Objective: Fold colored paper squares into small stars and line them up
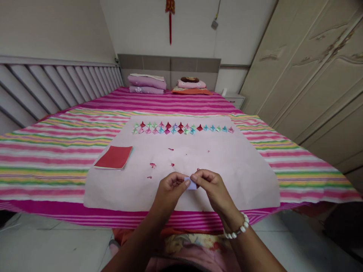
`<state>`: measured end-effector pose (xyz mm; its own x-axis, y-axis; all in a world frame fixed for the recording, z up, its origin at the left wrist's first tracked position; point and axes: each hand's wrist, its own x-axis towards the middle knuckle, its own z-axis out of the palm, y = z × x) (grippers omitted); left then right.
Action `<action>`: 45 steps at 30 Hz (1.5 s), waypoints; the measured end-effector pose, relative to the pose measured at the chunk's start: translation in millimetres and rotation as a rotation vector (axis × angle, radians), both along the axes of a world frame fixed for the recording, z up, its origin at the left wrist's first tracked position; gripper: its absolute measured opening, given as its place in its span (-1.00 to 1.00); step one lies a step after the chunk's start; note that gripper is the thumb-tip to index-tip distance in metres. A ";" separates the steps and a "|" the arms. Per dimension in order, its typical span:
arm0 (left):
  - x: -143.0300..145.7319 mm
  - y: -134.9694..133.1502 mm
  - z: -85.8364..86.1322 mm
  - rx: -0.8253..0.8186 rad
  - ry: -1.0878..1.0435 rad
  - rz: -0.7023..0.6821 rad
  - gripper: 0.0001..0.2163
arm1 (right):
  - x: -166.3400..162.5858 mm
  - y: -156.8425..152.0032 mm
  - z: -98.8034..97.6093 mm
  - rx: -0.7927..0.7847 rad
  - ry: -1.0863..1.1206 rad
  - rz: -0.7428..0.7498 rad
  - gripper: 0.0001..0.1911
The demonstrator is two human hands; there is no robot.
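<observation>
One small, flat lavender paper piece, at six o'clock over the broad whitish sheet, is pinched between the bare left hand and bare right hand. Likely light, easily creased; best held by its edges.

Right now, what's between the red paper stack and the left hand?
In the head view, a reddish scrap and a smaller scrap lie between the red stack and the left hand.

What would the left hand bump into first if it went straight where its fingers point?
Probably the right hand, just across the lilac paper both hold, though depth is hard to judge.
</observation>
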<state>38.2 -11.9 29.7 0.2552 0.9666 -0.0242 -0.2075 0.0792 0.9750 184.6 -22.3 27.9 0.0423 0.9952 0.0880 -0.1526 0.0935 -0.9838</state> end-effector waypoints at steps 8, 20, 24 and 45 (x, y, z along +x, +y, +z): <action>1.9 -6.1 -3.5 0.087 -0.028 0.054 -0.74 | -6.2 -8.9 2.2 0.018 0.093 -0.020 -0.84; -9.4 -4.1 1.8 0.137 -0.003 0.069 -0.88 | -8.0 -13.9 -1.2 0.035 0.143 -0.035 -0.73; -12.1 -4.2 1.9 0.134 0.035 -0.022 -0.88 | -6.7 -15.0 2.3 0.026 0.107 -0.014 -0.76; -19.4 -4.9 11.9 0.035 0.001 -0.154 -0.93 | -5.3 -18.3 -0.4 0.024 0.102 -0.003 -0.94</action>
<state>18.8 -16.8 41.6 0.4007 0.9162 0.0085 -0.1942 0.0758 0.9780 179.3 -40.5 27.5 0.0551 0.9928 0.1068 -0.2515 0.1173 -0.9607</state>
